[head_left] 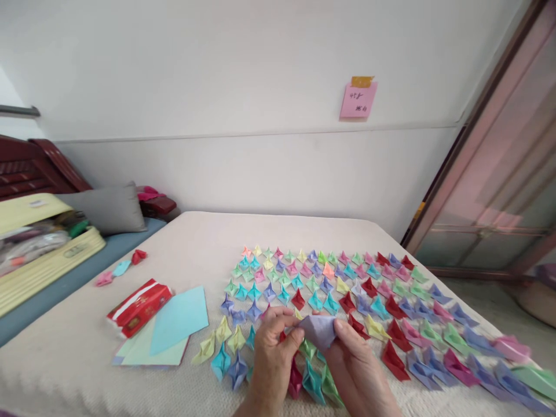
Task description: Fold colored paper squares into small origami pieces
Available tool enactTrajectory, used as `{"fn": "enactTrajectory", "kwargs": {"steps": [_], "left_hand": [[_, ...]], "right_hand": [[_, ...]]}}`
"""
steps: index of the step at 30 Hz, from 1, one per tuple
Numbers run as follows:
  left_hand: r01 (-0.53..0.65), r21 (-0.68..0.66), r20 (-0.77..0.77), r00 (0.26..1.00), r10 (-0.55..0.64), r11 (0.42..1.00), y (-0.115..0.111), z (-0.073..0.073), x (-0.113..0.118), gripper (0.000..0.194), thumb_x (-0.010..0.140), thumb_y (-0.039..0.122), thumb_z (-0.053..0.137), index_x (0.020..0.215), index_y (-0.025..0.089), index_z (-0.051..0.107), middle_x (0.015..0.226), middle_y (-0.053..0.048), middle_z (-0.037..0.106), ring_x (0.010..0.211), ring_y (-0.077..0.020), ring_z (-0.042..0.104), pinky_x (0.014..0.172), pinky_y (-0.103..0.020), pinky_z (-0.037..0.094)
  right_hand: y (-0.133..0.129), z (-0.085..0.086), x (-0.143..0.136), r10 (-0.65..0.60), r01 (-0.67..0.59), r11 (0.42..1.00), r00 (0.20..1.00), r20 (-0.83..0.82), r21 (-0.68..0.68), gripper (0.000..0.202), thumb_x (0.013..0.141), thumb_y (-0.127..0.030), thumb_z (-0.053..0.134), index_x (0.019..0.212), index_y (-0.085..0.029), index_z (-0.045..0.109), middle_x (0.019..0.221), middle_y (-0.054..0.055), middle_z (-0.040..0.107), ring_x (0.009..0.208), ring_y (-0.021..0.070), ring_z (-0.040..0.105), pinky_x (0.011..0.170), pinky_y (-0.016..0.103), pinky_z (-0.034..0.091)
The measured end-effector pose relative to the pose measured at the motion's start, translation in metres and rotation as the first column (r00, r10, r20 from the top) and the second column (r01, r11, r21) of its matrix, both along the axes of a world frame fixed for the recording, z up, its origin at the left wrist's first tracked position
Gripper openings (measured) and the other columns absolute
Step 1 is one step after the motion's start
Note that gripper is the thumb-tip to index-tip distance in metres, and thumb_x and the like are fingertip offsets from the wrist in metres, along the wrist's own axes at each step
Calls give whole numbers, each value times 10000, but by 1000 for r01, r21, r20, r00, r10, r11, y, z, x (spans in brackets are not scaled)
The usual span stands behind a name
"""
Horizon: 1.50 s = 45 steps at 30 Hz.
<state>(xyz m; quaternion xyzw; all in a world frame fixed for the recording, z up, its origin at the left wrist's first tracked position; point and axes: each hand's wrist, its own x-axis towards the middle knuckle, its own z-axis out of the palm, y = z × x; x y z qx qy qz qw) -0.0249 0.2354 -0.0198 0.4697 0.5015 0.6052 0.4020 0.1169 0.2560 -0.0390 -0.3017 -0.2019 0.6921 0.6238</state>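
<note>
My left hand (271,353) and my right hand (358,370) meet low in the middle of the view, both pinching one partly folded lilac paper piece (319,331). Under and beyond them several rows of small folded paper shapes (330,286) in many colours lie on the cream bed cover (195,243). A few of the nearest shapes are hidden by my hands.
A stack of flat paper sheets (174,327) with a light blue one on top lies left of my hands, beside a red packet (139,307). Three loose folded shapes (121,267) lie farther left. A yellow box (47,260), a grey pillow (108,208) and a pink wall note (358,99) are behind.
</note>
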Motion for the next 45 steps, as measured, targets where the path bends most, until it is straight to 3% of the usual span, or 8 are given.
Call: {"fn": "enactTrajectory", "kwargs": {"steps": [4,8,11,15,22,34,41,45], "left_hand": [[139,-32,18,990,-139,990,-4,5,2,33,754,173,678,780,172,698,931,-66,666,828,-216,612,751,-298,454],[288,-50,143,950,-279,956,-6,9,4,279,744,261,743,991,175,647,849,-37,689,774,-195,605,695,-270,453],[239,-69,111,967,-231,968,-6,10,4,260,767,310,724,971,154,682,742,-2,638,667,-146,540,611,-230,400],[162,-115,100,983,-151,980,-2,7,2,239,778,353,684,722,121,697,551,43,480,538,-104,388,515,-224,299],[92,-195,210,976,-50,977,5,-7,-5,271,766,392,704,678,138,673,546,44,473,536,-104,376,512,-226,297],[247,-219,284,942,-181,944,10,-9,-6,232,631,292,774,554,133,624,462,34,543,460,-91,410,488,-220,289],[414,-200,365,872,-324,888,6,3,-13,288,639,324,804,800,94,737,685,-40,694,622,-144,556,603,-244,393],[432,-228,392,861,-324,873,2,9,-11,296,657,327,803,806,74,761,641,-47,689,623,-149,560,603,-245,393]], "right_hand": [[-1,2,1,-37,39,997,998,41,-64,168,623,-278,875,643,-198,729,616,-41,663,584,118,550,562,223,484],[-5,11,-2,25,-12,992,994,103,-124,216,578,-311,895,632,-179,733,582,-26,675,540,112,543,470,199,445],[-8,15,-5,59,-43,991,991,122,-128,225,570,-314,903,622,-175,733,557,-31,667,521,101,537,469,186,439],[-9,16,-6,66,-53,993,991,119,-105,229,586,-339,896,617,-176,738,570,-28,673,530,94,540,499,181,446],[-11,15,-9,85,-101,994,934,347,28,447,548,-206,895,973,-266,767,901,7,768,804,221,656,687,289,510],[-10,13,2,-106,81,994,838,536,69,541,744,-386,743,1244,-226,611,633,-46,607,611,175,583,546,263,443],[-10,10,4,-31,-22,995,846,533,93,441,749,-390,744,1142,-221,638,626,-43,618,584,174,569,523,257,409],[-11,15,0,13,-60,995,855,519,75,437,729,-380,770,1110,-222,626,590,-65,596,544,146,547,499,228,377]]}}
